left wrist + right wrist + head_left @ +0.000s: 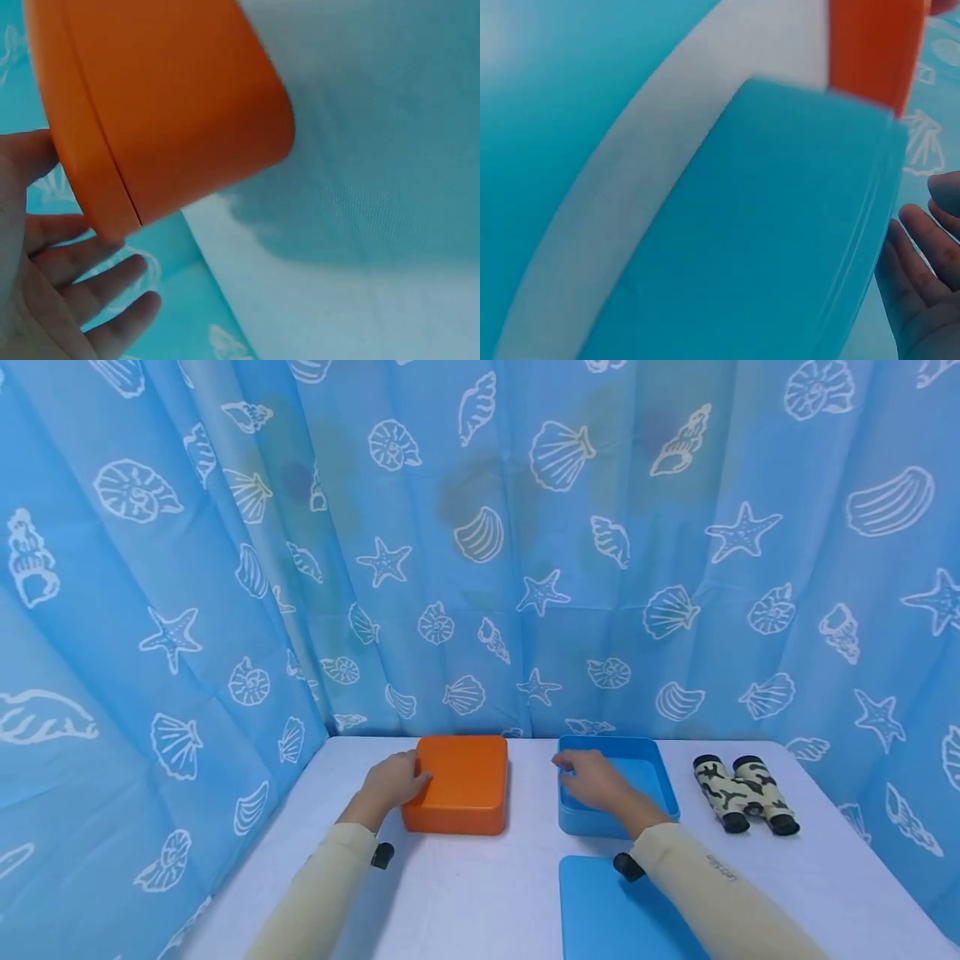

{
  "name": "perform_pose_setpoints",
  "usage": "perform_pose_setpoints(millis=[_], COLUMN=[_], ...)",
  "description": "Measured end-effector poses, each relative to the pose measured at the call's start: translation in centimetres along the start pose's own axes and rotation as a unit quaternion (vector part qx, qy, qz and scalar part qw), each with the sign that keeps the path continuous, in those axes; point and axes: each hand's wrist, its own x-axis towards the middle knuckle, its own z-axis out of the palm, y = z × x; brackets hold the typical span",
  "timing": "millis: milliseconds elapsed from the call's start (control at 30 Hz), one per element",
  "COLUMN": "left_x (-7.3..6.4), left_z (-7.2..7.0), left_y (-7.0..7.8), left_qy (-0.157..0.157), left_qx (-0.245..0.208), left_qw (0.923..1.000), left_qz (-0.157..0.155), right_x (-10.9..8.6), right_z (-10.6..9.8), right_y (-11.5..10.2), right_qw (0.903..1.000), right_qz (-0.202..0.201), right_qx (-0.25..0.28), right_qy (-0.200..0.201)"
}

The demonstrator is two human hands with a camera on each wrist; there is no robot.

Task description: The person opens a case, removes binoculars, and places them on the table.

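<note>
A square orange box (457, 777) with its lid on sits left of centre on the table. My left hand (397, 779) touches its left side near the top; in the left wrist view, thumb and nearest fingers meet the lid (79, 142), while the other fingers (124, 326) extend past it. An uncovered blue box (592, 823) stands to the right. Over its left part hovers my right hand (596, 777), fingers loosely bent and holding nothing. The right wrist view shows those fingers (922, 255) beyond the blue box's rim. Any contact there is unclear.
A flat blue lid (615, 910) lies in front of the blue box, partly under my right forearm. Camouflage binoculars (750, 793) rest at the right of the white table (465, 893). A blue seashell curtain (510, 568) hangs behind and along both sides.
</note>
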Motion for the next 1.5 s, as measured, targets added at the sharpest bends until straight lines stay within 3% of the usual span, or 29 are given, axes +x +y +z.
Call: perform_pose_setpoints(millis=[167, 300, 467, 600, 667, 733, 800, 900, 967, 1000, 1067, 1133, 1400, 1500], left_x=[0.3, 0.6, 1.5, 1.8, 1.8, 1.6, 1.5, 1.8, 2.2, 2.5, 2.8, 2.9, 2.5, 2.7], left_z=[-0.3, -0.4, -0.2, 0.1, 0.0, -0.3, -0.6, -0.9, -1.0, -1.0, -1.2, -1.6, -2.8, -3.1], left_y=[-1.0, -1.3, -1.4, -1.3, -1.1, -0.9, -0.9, -1.1, -1.2, -1.3, -1.1, -0.9, -0.1, 0.1], left_qy=[-0.025, -0.039, -0.041, -0.042, -0.041, -0.038, -0.038, -0.042, -0.043, -0.044, -0.043, -0.043, -0.055, -0.064], left_qx=[-0.073, -0.145, -0.251, -0.314, -0.328, -0.338, -0.35, -0.377, -0.398, -0.408, -0.418, -0.424, -0.449, -0.442], left_qw=[0.9953, 0.9831, 0.9535, 0.9251, 0.9176, 0.9126, 0.9089, 0.896, 0.8838, 0.8775, 0.8681, 0.8623, 0.8407, 0.8428], left_qz=[-0.059, -0.105, -0.162, -0.21, -0.22, -0.226, -0.224, -0.23, -0.242, -0.248, -0.264, -0.274, -0.297, -0.3], right_x=[0.7, 1.2, 2.1, 2.8, 3.3, 3.8, 4.2, 4.5, 4.6, 4.6, 4.6, 4.6, 4.6, 4.7], right_z=[1.4, 2.6, 4.3, 5.4, 5.7, 5.7, 5.5, 5.0, 4.8, 4.7, 4.6, 4.6, 4.5, 4.3], right_y=[-2.2, -3.3, -3.9, -4.6, -4.8, -5.0, -5.1, -5.1, -5.1, -5.2, -5.2, -5.2, -4.8, -4.8], right_qw=[0.9965, 0.9875, 0.9697, 0.9459, 0.9271, 0.8964, 0.8568, 0.787, 0.7529, 0.741, 0.7308, 0.7267, 0.7408, 0.7488], right_qz=[0.024, 0.03, 0.042, 0.062, 0.083, 0.109, 0.139, 0.17, 0.187, 0.195, 0.209, 0.222, 0.231, 0.232], right_qx=[0.079, 0.155, 0.24, 0.317, 0.364, 0.428, 0.495, 0.591, 0.629, 0.64, 0.648, 0.648, 0.626, 0.615], right_qy=[0.005, 0.006, -0.011, -0.03, -0.03, -0.036, -0.043, -0.054, -0.056, -0.054, -0.051, -0.047, -0.076, -0.087])
